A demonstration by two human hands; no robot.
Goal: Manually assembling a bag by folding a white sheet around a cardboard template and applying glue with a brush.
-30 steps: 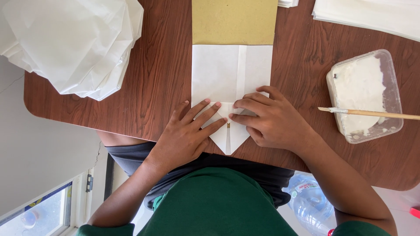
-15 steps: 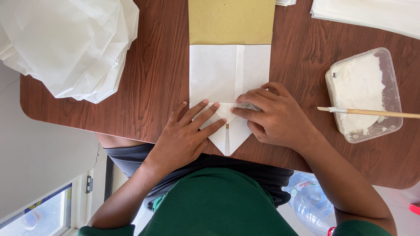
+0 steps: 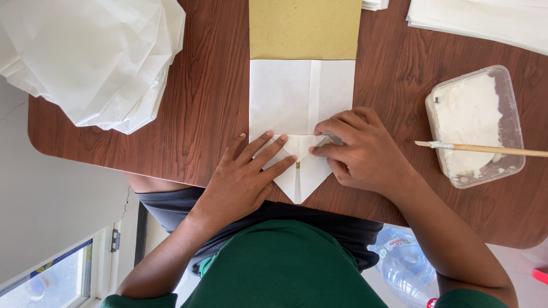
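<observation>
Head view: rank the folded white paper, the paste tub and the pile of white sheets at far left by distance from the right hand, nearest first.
1. Folded white paper: under the right hand, touching.
2. Paste tub: on the table to that hand's right, apart, brush across it.
3. Pile of white sheets: far left corner, beyond the left hand.

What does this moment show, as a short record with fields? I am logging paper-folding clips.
surface: brown wooden table
left hand: flat on the folded white paper, fingers spread
right hand: fingertips pressing the paper's pointed fold
under the paper: tan sheet
right side: clear tub of white paste, brush across it
upper left: pile of white paper
</observation>
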